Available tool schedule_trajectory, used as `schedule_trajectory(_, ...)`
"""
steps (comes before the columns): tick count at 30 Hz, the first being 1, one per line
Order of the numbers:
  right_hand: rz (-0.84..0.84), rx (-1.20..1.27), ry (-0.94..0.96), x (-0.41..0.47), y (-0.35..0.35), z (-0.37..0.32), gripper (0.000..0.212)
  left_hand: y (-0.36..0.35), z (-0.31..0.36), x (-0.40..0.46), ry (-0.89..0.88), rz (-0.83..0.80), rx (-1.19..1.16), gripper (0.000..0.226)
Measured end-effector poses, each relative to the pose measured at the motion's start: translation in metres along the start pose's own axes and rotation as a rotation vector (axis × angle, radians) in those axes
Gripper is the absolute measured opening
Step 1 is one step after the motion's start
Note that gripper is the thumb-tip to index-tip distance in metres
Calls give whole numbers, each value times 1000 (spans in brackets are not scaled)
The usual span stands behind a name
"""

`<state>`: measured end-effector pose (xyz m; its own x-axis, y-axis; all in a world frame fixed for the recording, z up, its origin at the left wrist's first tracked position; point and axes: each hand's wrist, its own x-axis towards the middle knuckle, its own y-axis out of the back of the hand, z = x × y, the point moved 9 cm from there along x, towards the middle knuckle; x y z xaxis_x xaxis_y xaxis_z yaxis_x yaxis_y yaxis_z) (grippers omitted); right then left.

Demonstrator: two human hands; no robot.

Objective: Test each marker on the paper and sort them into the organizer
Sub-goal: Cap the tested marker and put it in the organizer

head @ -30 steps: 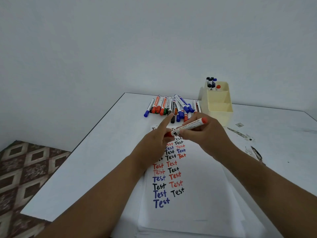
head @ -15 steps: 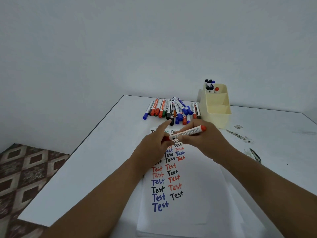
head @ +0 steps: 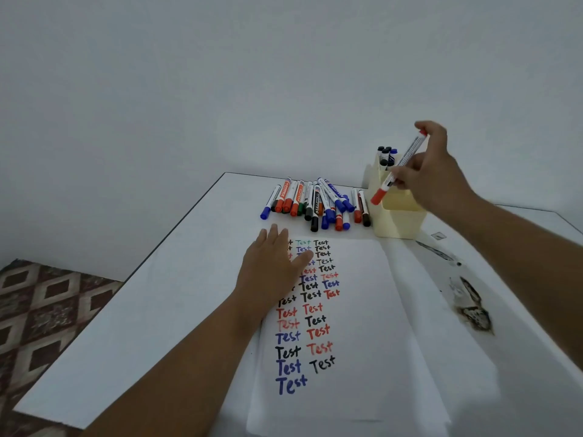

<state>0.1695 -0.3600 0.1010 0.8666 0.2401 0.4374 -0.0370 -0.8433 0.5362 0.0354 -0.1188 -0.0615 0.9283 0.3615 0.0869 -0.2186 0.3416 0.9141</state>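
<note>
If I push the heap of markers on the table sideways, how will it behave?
The markers look like round, smooth barrels lying side by side, so they would probably roll and scatter. They seem light. Some lie stacked across others, so the heap would likely spread, perhaps against the organizer.

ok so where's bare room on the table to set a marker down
Bare table lies left of the paper, beside the left hand. The paper's right half is unwritten. Crowded: the marker pile against the organizer, where the right hand holds the red marker.
</note>
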Motion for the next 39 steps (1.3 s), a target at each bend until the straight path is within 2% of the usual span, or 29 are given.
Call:
schedule_trajectory(5, 111, -93, 75, 37, 27, -1, 61, -5, 1, 2, 7, -44, 123, 80)
schedule_trajectory(10, 204, -169, 167, 59, 40, -10, 56, -2, 2, 4, -3, -29, 109, 80)
schedule_trajectory(15, 228, -274, 193, 77, 38, -3, 52, -5, 0, 6, 2, -45, 97, 86)
schedule_trajectory(22, 158, -334, 94, 93, 18, 37, 47, -9, -3, 10, -6, -30, 81, 92)
schedule_trajectory(25, 68, -415, -20, 95, 2, 61, 44, -10, -3, 10, -9, -43, 72, 93)
schedule_trajectory(28, -7, -473, -69, 95, -10, 83, 53, -9, -2, 9, -13, -35, 58, 92)
schedule_trajectory(33, 31, -697, -55, 95, -16, 82, 66, -9, -3, 10, -5, -49, 50, 92)
schedule_trajectory(36, -106, -863, -131, 90, -24, 89, 70, -9, -2, 9, -3, -45, 58, 92)
schedule_trajectory(39, -122, -863, -154, 84, -19, 85, 77, -8, -1, 9, 0, -48, 66, 92)
